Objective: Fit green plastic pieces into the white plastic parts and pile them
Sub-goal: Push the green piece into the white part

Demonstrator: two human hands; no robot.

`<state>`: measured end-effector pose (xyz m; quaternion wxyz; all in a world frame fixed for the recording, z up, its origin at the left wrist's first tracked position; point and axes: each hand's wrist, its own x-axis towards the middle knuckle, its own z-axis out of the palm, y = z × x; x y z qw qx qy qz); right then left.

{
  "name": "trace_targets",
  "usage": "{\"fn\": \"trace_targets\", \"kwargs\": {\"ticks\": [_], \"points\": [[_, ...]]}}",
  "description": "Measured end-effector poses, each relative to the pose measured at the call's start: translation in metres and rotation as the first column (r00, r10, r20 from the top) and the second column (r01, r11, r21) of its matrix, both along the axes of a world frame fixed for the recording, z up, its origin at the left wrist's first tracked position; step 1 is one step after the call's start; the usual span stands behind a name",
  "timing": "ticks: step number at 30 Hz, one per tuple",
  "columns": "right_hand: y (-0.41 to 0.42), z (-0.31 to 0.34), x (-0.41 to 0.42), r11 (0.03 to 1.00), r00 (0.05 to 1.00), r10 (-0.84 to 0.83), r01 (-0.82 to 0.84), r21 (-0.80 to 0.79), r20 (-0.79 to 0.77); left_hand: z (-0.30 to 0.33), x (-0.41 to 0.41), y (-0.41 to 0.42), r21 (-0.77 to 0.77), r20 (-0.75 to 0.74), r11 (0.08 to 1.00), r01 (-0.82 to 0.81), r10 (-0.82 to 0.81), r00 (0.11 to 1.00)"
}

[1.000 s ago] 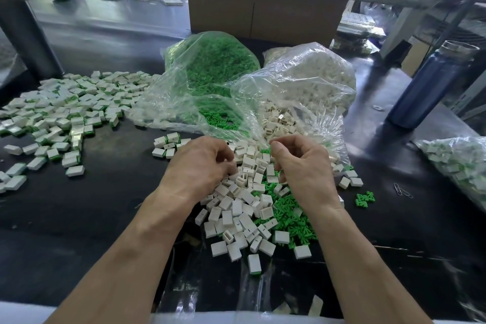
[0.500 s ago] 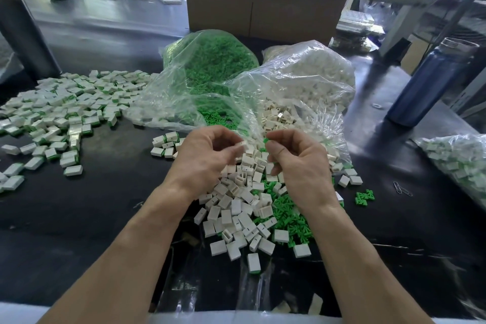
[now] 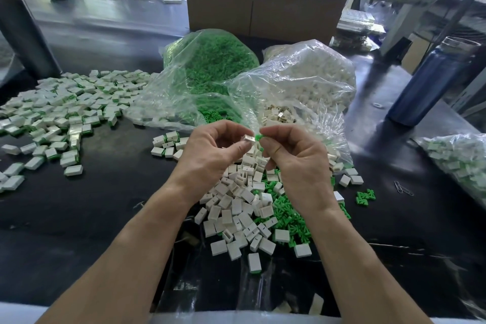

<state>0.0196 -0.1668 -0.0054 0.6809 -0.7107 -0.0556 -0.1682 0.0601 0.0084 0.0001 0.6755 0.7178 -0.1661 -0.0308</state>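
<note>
Head cam: both hands are up over the loose heap (image 3: 244, 208) of white and green bits on the black tabletop (image 3: 105, 205). Left hand (image 3: 210, 155) pinches a white part (image 3: 248, 138) between thumb and fingers, right hand (image 3: 294, 155) pinches a green piece (image 3: 258, 137) right at the part's open end, touching it. Finished pile (image 3: 65, 110) sits off to the left. Green bag (image 3: 207, 66) and white bag (image 3: 302, 79) lie behind the hands, blue bottle (image 3: 431, 79) far right.
</note>
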Motion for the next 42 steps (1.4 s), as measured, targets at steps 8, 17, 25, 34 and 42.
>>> {"fn": "trace_targets", "kwargs": {"ticks": [8, 17, 25, 34, 42], "points": [[0.0025, -0.0011, 0.0008, 1.000, 0.999, -0.008, 0.007, -0.018, -0.037, -0.0022, 0.0012, -0.0009, -0.060, 0.037, 0.998, 0.004, -0.002, 0.999], [0.0028, 0.0015, 0.0009, 0.994, 0.995, -0.087, 0.082, 0.076, 0.056, -0.0041, 0.0013, -0.0023, 0.037, 0.109, 0.999, 0.013, -0.017, 0.994], [0.0026, -0.0009, 0.0006, 0.996, 0.995, -0.087, 0.088, -0.018, 0.047, -0.0065, 0.0028, -0.0023, 0.067, 0.108, 0.998, 0.018, -0.025, 0.994], [0.0014, 0.0008, 0.0001, 0.993, 0.995, -0.081, 0.086, -0.082, 0.065, -0.0069, 0.0029, -0.0029, 0.035, 0.064, 0.999, 0.016, -0.018, 0.998], [-0.0035, 0.0018, -0.0004, 0.988, 0.996, -0.072, 0.078, -0.132, 0.044, -0.0061, -0.0004, -0.0030, 0.076, 0.056, 0.996, 0.037, -0.041, 0.998]]}}
